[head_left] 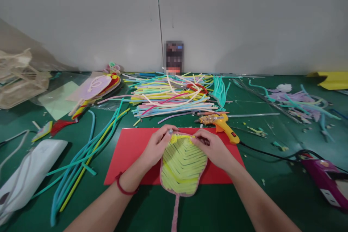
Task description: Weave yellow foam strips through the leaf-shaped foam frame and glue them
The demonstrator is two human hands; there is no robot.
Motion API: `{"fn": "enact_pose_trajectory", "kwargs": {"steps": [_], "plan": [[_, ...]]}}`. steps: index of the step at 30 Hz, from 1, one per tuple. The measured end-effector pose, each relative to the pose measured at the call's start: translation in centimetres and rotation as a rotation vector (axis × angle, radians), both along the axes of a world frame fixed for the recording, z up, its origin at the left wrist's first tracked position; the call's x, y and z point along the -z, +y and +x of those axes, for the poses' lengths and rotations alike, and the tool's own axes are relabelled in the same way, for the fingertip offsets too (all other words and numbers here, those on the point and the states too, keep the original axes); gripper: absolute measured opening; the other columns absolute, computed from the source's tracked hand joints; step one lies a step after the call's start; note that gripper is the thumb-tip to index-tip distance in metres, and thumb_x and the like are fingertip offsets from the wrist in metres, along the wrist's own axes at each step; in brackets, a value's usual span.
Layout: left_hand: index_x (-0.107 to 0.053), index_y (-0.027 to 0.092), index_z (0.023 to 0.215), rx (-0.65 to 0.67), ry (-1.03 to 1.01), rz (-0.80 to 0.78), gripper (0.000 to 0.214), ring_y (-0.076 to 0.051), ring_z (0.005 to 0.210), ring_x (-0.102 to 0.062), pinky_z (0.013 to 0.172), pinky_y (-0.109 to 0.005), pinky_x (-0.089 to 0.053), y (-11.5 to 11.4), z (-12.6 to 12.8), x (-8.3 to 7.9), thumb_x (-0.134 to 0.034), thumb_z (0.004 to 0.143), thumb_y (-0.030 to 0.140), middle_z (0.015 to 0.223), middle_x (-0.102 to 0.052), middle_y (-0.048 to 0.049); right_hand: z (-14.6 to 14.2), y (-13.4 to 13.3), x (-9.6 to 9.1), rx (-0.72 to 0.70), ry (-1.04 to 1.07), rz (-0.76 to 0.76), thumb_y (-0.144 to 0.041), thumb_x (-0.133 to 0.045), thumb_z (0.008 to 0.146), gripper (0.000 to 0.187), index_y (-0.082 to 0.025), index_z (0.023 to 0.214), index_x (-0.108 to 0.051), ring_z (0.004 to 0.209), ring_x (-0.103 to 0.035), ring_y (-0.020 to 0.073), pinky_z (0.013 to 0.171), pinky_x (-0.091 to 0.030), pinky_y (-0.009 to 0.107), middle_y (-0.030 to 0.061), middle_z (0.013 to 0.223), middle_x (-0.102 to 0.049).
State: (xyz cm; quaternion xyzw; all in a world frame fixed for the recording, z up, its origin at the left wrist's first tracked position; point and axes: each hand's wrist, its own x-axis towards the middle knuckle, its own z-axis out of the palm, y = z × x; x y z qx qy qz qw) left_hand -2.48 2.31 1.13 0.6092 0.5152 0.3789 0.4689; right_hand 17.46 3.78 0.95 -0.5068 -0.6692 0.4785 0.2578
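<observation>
A yellow-green fan made of pipe cleaners, edged in pink, lies over a red sheet, its pink handle pointing toward me. My left hand grips the fan's far left edge, thumb on top. At the far right edge my right hand pinches it between thumb and curled fingers. Between the two hands a bright yellow pipe cleaner runs along the top rim. Just beyond my right hand rests a yellow hot glue gun, its black cord trailing right.
A heap of coloured pipe cleaners with red-handled scissors lies at the back. Finished fans and a white power bank-like device are on the left. A purple power strip is at right. A blurred phone-like object leans on the wall.
</observation>
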Motion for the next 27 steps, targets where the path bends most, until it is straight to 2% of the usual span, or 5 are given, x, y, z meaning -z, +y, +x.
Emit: {"fn": "enact_pose_trajectory", "kwargs": {"steps": [2,8,20,27], "plan": [[-0.055,0.018,0.099,0.003,0.004,-0.042,0.036,-0.017,0.093,-0.056,0.082,-0.03,-0.045,-0.01,0.02,0.03,-0.031,0.087,0.042,0.099,-0.061,-0.0069,-0.02,0.03,0.06,0.007,0.008,0.005,-0.04,-0.05,0.08,0.022,-0.019,0.076,-0.057,0.068,-0.052,0.0139,0.06,-0.042,0.025,0.0021,0.074,-0.057],[-0.056,0.019,0.099,0.051,0.023,-0.058,0.028,-0.016,0.091,-0.057,0.079,-0.027,-0.045,0.17,-0.05,0.14,-0.042,0.084,0.037,0.099,-0.061,-0.0053,-0.09,0.12,0.14,0.013,0.026,-0.014,-0.038,-0.05,0.08,0.021,-0.019,0.075,-0.057,0.07,-0.053,0.0137,0.061,-0.042,0.025,0.0018,0.076,-0.057],[-0.055,0.02,0.102,0.025,0.033,-0.084,0.026,-0.016,0.094,-0.057,0.079,-0.027,-0.047,0.25,-0.05,0.54,-0.043,0.084,0.033,0.104,-0.061,-0.0053,-0.02,0.13,0.41,0.025,0.046,0.001,-0.037,-0.049,0.081,0.021,-0.019,0.074,-0.056,0.07,-0.052,0.0143,0.061,-0.043,0.025,0.0025,0.075,-0.056],[-0.056,0.022,0.103,0.005,0.055,-0.083,0.026,-0.016,0.089,-0.058,0.076,-0.027,-0.048,0.21,-0.05,0.76,-0.044,0.083,0.032,0.102,-0.062,-0.0045,-0.25,-0.02,0.31,0.03,0.033,0.022,-0.035,-0.048,0.082,0.019,-0.019,0.073,-0.055,0.067,-0.05,0.0133,0.058,-0.041,0.025,0.0017,0.073,-0.054]]}}
